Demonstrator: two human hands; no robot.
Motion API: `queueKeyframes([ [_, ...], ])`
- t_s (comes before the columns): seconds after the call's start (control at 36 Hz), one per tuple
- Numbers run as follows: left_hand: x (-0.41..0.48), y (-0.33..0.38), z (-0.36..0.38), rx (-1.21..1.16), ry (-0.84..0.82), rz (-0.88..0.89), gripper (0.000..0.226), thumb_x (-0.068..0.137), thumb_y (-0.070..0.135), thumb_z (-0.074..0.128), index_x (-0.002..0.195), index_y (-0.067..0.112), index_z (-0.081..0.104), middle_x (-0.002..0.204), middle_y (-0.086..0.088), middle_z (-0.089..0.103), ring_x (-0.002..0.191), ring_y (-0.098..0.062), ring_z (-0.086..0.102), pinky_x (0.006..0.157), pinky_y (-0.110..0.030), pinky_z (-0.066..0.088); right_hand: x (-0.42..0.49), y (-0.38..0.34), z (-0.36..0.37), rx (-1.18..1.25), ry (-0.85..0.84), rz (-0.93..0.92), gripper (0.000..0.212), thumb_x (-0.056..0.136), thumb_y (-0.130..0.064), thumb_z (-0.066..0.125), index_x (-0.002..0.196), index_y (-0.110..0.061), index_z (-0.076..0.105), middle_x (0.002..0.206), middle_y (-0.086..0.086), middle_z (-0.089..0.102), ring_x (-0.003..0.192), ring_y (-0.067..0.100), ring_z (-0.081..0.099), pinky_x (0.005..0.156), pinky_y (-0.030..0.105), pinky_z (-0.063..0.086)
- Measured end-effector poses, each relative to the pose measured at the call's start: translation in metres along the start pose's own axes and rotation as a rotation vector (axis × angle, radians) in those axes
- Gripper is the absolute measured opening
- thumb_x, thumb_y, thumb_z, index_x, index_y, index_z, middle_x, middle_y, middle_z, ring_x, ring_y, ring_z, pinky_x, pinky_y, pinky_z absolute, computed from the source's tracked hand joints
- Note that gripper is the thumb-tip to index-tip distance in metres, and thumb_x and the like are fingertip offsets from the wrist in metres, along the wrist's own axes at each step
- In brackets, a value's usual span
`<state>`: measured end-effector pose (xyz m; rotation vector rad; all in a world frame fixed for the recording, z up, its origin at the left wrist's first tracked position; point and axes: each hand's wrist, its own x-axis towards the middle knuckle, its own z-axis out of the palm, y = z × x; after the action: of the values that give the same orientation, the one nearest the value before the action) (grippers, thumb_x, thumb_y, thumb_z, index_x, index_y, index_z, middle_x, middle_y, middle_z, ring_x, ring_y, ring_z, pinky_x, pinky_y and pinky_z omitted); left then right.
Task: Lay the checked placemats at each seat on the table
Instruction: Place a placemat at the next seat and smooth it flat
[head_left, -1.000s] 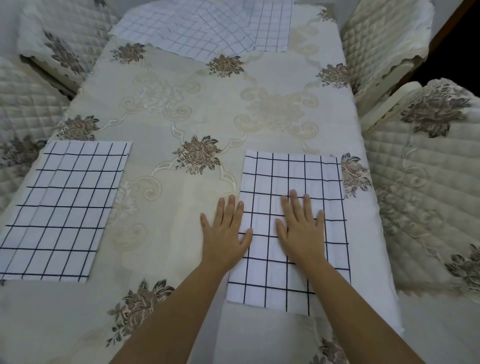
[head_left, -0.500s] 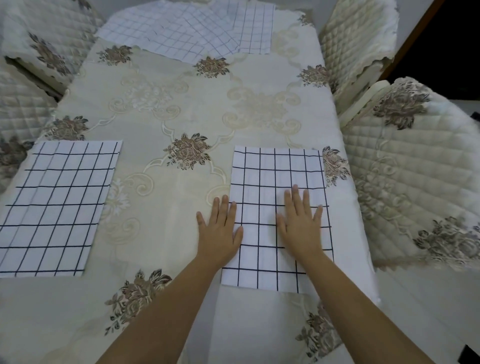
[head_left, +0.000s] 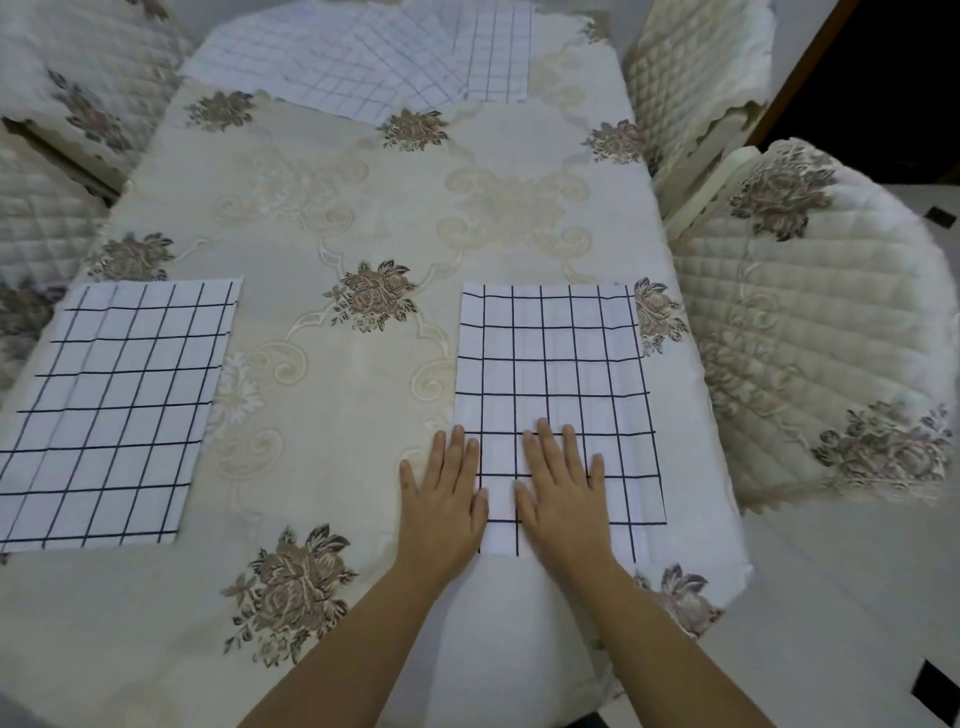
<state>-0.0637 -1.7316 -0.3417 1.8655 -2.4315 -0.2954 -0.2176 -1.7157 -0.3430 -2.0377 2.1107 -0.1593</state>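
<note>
Head-camera view down a dining table covered by a cream floral tablecloth (head_left: 363, 218). Both of the person's hands lie flat, fingers straight and close together, gripping nothing. The right hand (head_left: 563, 499) presses on the near left part of a checked placemat (head_left: 556, 353), white with dark grid lines, lying at 5 o'clock on the table. The left hand (head_left: 441, 512) rests just beside it, palm mostly on the cloth, thumb side overlapping the placemat's left edge. This placemat's long axis runs from 6 o'clock to 12 o'clock, so 1 long side lies along the table's 3 o'clock edge, facing a quilted chair (head_left: 821, 332). It looks flat and square to that edge. A 2nd checked placemat (head_left: 119, 410) lies flat at 8 o'clock, well apart from the hands, near a left chair (head_left: 41, 228) that is only partly in view. The remaining mats form a pile of checked placemats (head_left: 363, 67) at 12 o'clock, at the table's far end, fanned and overlapping; their number cannot be told. No mat lies before the far right chair (head_left: 696, 67) at 1 o'clock or the far left chair (head_left: 78, 78) at 11 o'clock. By this judgement 2 seats are set, and the next move calls for a long reach straight ahead. The pile's right edge lies almost directly beyond the gap between the hands, with its bulk toward 11 o'clock, so the left hand seems slightly better placed.
</note>
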Motion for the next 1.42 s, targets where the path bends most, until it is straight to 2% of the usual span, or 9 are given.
queueKeyframes([
  [0.31,-0.008,-0.005,0.001,0.004,0.032,0.025,0.057,0.085,0.035,0.034,0.137,0.015,0.036,0.144,-0.011,0.043,0.135,-0.025,0.03,0.092,-0.06,0.04,-0.013,0.065,-0.016,-0.003,-0.017,0.136,0.063,0.09,-0.045,0.022,0.147,-0.019,0.016,0.154,-0.002,0.012,0.143,0.025,0.017,0.106,0.057,0.027],
  [0.56,0.013,0.017,-0.011,0.035,0.088,0.002,0.042,0.079,0.025,0.037,0.103,0.006,0.067,0.122,-0.02,0.061,0.118,-0.036,0.055,0.091,-0.056,0.044,0.001,0.03,-0.021,-0.033,0.084,0.086,0.055,0.089,-0.039,0.029,0.134,-0.008,0.041,0.139,0.015,0.048,0.131,0.032,0.038,0.096,0.063,0.022],
  [0.64,0.009,0.022,-0.002,0.012,0.055,0.035,0.049,0.082,0.026,0.034,0.116,0.006,0.063,0.13,-0.014,0.057,0.128,-0.027,0.047,0.096,-0.05,0.044,0.006,-0.001,-0.02,0.015,0.056,-0.023,0.056,0.081,-0.034,0.035,0.132,-0.01,0.04,0.136,0.012,0.052,0.127,0.03,0.047,0.093,0.059,0.039],
  [0.72,0.001,0.019,0.011,-0.065,0.042,0.024,0.05,0.099,0.03,0.016,0.143,0.012,0.03,0.148,-0.007,0.034,0.145,-0.016,0.011,0.113,-0.042,0.014,0.005,-0.019,-0.008,0.055,-0.003,-0.085,0.051,0.083,-0.032,0.034,0.13,-0.013,0.039,0.136,0.009,0.053,0.128,0.028,0.047,0.094,0.052,0.045],
  [0.86,-0.003,0.014,0.009,-0.019,0.006,0.003,0.051,0.1,0.035,0.007,0.14,0.014,0.03,0.148,-0.005,0.037,0.145,-0.009,-0.007,0.11,-0.039,0.009,-0.003,-0.007,0.006,0.048,0.012,-0.149,0.054,0.089,-0.032,0.033,0.14,-0.016,0.031,0.149,-0.001,0.032,0.145,0.014,0.001,0.107,0.045,0.016],
  [1.0,-0.005,0.014,0.007,-0.016,0.011,0.009,0.055,0.087,0.033,0.032,0.139,0.016,0.032,0.146,-0.005,0.04,0.139,-0.017,0.022,0.1,-0.051,0.039,-0.007,0.018,-0.003,0.01,-0.018,-0.086,0.055,0.091,-0.037,0.031,0.143,-0.018,0.033,0.151,-0.001,0.032,0.14,0.02,0.018,0.107,0.045,0.012],
  [1.17,-0.015,-0.001,0.006,-0.043,-0.026,0.018,0.053,0.088,0.032,0.032,0.14,0.021,0.034,0.148,-0.002,0.037,0.14,-0.017,0.02,0.1,-0.054,0.036,-0.016,0.063,-0.015,0.054,-0.034,0.063,0.06,0.092,-0.043,0.018,0.148,-0.019,0.02,0.155,-0.003,0.014,0.143,0.019,0.014,0.111,0.05,0.019],
  [1.31,-0.031,-0.02,-0.009,-0.083,-0.096,-0.008,0.053,0.088,0.034,0.028,0.14,0.024,0.037,0.149,0.001,0.032,0.138,-0.018,0.024,0.097,-0.057,0.038,-0.026,0.083,-0.029,0.128,-0.119,0.113,0.065,0.083,-0.052,-0.005,0.143,-0.026,-0.008,0.149,-0.016,-0.016,0.143,0.008,-0.01,0.117,0.043,0.0],
  [1.42,-0.019,-0.001,-0.034,-0.342,-0.237,-0.261,0.048,0.097,0.023,0.03,0.145,0.025,0.029,0.157,0.009,0.004,0.145,-0.012,0.002,0.115,-0.049,0.01,-0.018,0.071,-0.051,0.371,-0.13,0.26,0.045,0.101,-0.024,0.029,0.145,-0.018,0.03,0.157,-0.005,0.012,0.146,0.014,0.006,0.116,0.047,0.002],
])
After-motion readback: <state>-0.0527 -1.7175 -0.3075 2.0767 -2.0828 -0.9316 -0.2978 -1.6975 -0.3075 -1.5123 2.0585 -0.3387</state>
